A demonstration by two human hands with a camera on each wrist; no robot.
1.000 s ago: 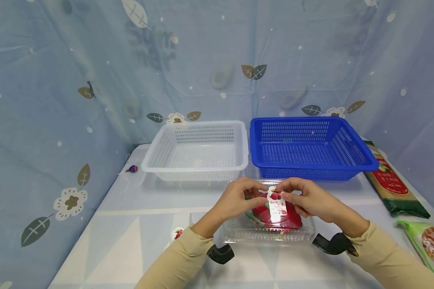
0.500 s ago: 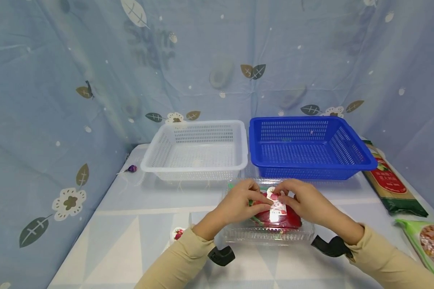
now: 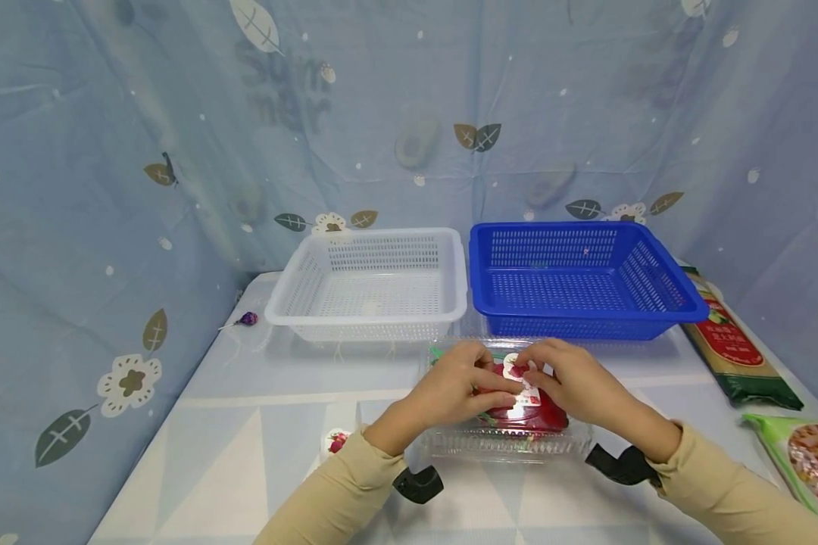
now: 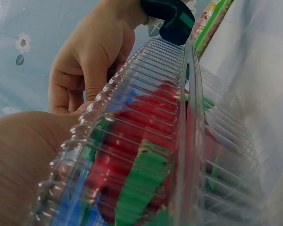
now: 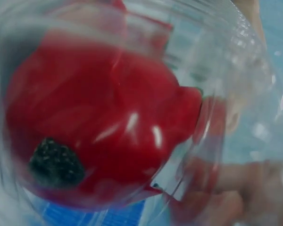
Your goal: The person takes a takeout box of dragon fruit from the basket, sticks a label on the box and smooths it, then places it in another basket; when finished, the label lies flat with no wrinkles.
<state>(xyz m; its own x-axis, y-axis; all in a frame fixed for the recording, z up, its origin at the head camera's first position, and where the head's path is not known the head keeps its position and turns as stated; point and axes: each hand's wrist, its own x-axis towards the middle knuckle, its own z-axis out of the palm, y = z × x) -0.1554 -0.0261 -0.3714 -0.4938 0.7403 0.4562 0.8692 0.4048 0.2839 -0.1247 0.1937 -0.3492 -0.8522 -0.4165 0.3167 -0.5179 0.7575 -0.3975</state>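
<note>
Touched dragon-fruit label [image 3: 529, 397] on clamshell [image 3: 504, 446], seemingly for flatness, with slightly spread-fingered left hand [image 3: 450, 390]; couldn't tell pinch by right hand [image 3: 576, 378].

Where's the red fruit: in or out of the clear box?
In: the red fruit shows through the ridged wall of the clear box.

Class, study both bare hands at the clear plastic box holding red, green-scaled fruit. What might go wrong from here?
The white printed label could crease or sit crooked, since the left hand and right hand both crowd it.
Pressing might dent the clear plastic box, which looks thin.
A forward push might bump it into the blue perforated plastic basket close behind.
</note>
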